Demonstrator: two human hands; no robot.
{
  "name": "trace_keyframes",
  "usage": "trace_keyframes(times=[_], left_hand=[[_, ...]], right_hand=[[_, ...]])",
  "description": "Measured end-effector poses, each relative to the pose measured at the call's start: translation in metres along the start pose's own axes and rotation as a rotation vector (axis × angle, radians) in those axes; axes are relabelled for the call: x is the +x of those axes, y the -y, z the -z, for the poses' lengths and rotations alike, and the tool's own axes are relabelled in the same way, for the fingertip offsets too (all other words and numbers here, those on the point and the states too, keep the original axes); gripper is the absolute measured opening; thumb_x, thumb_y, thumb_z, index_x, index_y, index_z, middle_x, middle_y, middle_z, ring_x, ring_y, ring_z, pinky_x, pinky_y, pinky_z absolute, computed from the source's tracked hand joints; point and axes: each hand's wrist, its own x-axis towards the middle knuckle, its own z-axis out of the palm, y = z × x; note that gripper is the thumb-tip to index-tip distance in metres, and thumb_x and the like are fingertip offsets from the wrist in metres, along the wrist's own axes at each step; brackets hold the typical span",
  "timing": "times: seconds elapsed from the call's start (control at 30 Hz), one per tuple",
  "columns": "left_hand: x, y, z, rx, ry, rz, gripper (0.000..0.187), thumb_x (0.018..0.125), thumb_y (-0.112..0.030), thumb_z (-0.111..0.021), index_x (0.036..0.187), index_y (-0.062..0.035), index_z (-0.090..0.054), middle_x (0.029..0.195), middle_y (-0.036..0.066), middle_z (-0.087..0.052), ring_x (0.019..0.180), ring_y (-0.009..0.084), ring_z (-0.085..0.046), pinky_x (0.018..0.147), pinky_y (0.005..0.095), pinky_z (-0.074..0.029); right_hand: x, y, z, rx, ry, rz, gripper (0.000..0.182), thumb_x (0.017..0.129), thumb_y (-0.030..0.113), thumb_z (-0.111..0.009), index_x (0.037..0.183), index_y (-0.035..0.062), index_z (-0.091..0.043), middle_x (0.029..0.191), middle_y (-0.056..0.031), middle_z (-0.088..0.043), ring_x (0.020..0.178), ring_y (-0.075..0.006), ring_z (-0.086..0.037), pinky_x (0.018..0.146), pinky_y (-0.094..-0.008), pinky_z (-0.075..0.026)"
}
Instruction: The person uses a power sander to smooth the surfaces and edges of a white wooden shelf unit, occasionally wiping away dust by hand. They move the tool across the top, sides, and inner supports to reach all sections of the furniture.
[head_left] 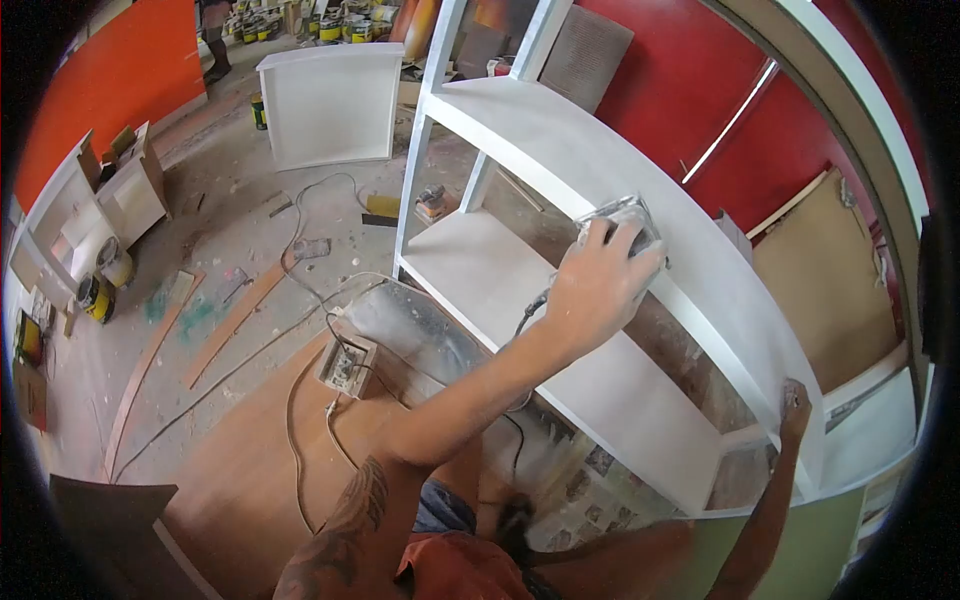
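My left hand [605, 285] is wrapped over the top of an electric sander [632, 215], which has a dark cord trailing down from it. The sander rests on the upper board of a white shelf unit [545, 125], near its front edge. At the right end of that same board, my right hand [794, 408] has its fingers bent around the edge; part of the fingers is hidden. Below, the unit's lower white board [600, 380] runs parallel to the upper one.
An electrical box [347, 366] with several cables sits on a brown board [250, 470]. Cables and wooden strips [240, 318] lie across the dusty floor. A white panel [333, 108] stands behind, with paint cans [97, 298] at left. Red panels [690, 110] stand beyond the unit.
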Motion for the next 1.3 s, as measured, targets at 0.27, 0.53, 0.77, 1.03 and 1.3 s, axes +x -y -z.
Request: trace_keyframes(times=[0.27,0.53,0.77,1.03,1.3], left_hand=[[-0.035,0.077,-0.015,0.007,-0.351,0.174,0.046,0.072,-0.015,-0.091,0.114,-0.0136,-0.071,0.125,0.013,-0.063,0.118,0.0357,-0.06,0.09,0.0455,-0.058],[-0.027,0.148,0.003,0.033,-0.518,0.315,0.044,0.079,-0.015,-0.09,0.114,-0.0032,-0.067,0.12,0.015,-0.064,0.115,0.0346,-0.062,0.1,0.0452,-0.05],[-0.028,0.094,-0.019,0.02,-0.574,0.522,0.036,0.081,-0.016,-0.087,0.107,-0.0018,-0.067,0.111,0.014,-0.064,0.106,0.0314,-0.065,0.095,0.0414,-0.051],[-0.069,-0.052,-0.077,-0.048,-0.389,0.29,0.05,0.066,-0.011,-0.095,0.109,-0.0098,-0.071,0.117,0.015,-0.067,0.104,0.0327,-0.066,0.084,0.0415,-0.056],[-0.062,0.008,-0.06,0.022,-0.44,0.245,0.05,0.065,-0.009,-0.094,0.108,-0.0064,-0.069,0.114,0.017,-0.067,0.105,0.0343,-0.064,0.088,0.0448,-0.053]], right_hand=[[0.013,-0.003,-0.007,-0.067,0.18,0.223,0.045,0.106,0.025,-0.053,0.141,-0.0012,-0.06,0.146,-0.0197,-0.061,0.133,-0.0337,-0.057,0.115,-0.042,-0.041],[0.068,0.179,-0.037,-0.034,0.631,0.622,0.09,0.084,0.019,-0.075,0.162,0.003,-0.034,0.171,-0.022,-0.026,0.159,-0.0434,-0.021,0.13,-0.054,-0.019],[0.075,0.185,-0.052,-0.019,0.6,0.74,0.09,0.084,0.017,-0.075,0.161,0.0005,-0.033,0.171,-0.025,-0.024,0.159,-0.0475,-0.02,0.129,-0.0564,-0.017],[0.076,0.188,-0.05,-0.009,0.63,0.723,0.086,0.083,0.014,-0.071,0.159,-0.0029,-0.035,0.17,-0.0272,-0.025,0.156,-0.0517,-0.022,0.128,-0.0595,-0.019],[0.076,0.193,-0.049,0.003,0.648,0.67,0.082,0.084,0.017,-0.07,0.157,-0.0033,-0.038,0.17,-0.0273,-0.026,0.157,-0.0512,-0.023,0.128,-0.0595,-0.019]])
